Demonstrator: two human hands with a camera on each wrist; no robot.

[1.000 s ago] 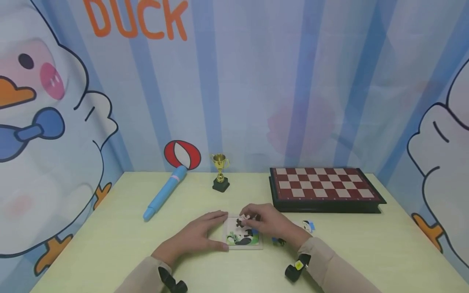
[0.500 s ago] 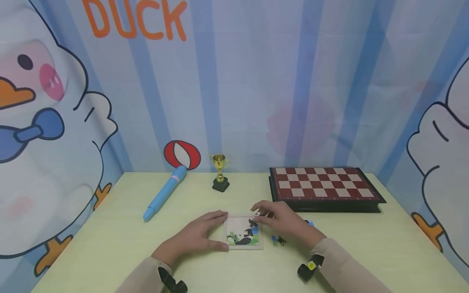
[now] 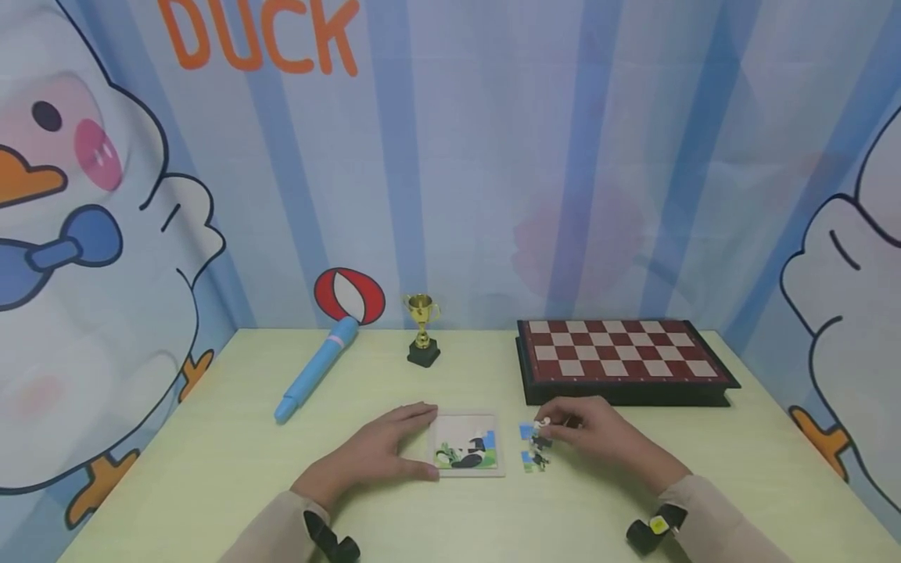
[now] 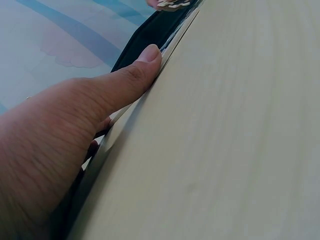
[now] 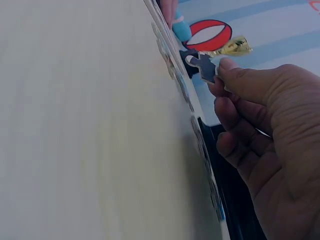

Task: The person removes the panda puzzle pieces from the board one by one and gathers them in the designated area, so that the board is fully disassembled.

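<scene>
A small square puzzle tray (image 3: pixel 500 450) lies on the table, its lower part filled with green, black, white and blue picture pieces (image 3: pixel 468 455) and its upper part bare. Along the tray's left side my left hand (image 3: pixel 376 450) rests, thumb at the lower corner and straight fingers at the upper one. The right hand (image 3: pixel 591 428) pinches a jigsaw puzzle piece (image 5: pixel 204 67) between thumb and index finger, raised off the table in the right wrist view. Close below it, right of the tray, lie several loose puzzle pieces (image 3: pixel 529 460), partly overlapped by the fingertips.
Behind the right hand stands a thick checkered chess board box (image 3: pixel 626 356). A small gold trophy cup (image 3: pixel 422 332) is behind the tray, with a light-blue stick-shaped thing (image 3: pixel 317 371) to its left. A printed curtain (image 3: pixel 479 156) closes off the back.
The right hand has moved right from above the tray to the loose pieces, carrying the puzzle piece with it. The tray's upper part is now uncovered. My left hand has stayed put.
</scene>
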